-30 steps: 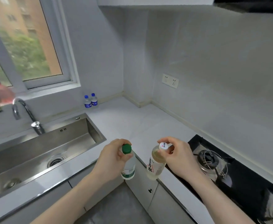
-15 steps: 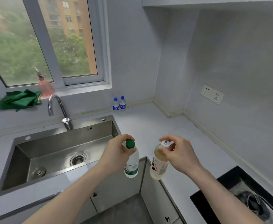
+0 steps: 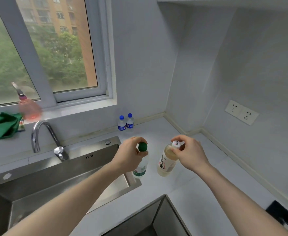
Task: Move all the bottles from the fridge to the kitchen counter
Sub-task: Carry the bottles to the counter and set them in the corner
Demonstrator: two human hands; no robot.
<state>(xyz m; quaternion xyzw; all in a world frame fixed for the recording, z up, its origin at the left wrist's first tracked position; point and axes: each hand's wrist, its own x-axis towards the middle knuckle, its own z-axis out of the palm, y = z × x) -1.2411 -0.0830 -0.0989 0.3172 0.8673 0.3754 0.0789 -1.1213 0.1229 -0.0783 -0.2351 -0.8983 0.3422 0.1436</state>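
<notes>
Green-capped bottle (image 3: pixel 141 165), pale bottle (image 3: pixel 167 163): upright, caps up, necks gripped.

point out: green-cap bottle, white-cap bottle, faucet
green-cap bottle (image 3: pixel 142 147), head view, on the green cap.
white-cap bottle (image 3: pixel 166 163), head view, on the label on its body.
faucet (image 3: pixel 41 127), head view, on the curved chrome spout.

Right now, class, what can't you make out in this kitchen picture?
- Head view: neck of the green-capped clear bottle, hidden by the left hand.
- Labels of the two small blue-capped bottles: too small.
- Pink spray bottle: blurred.
- Black hob: cut off by the edge.
</notes>
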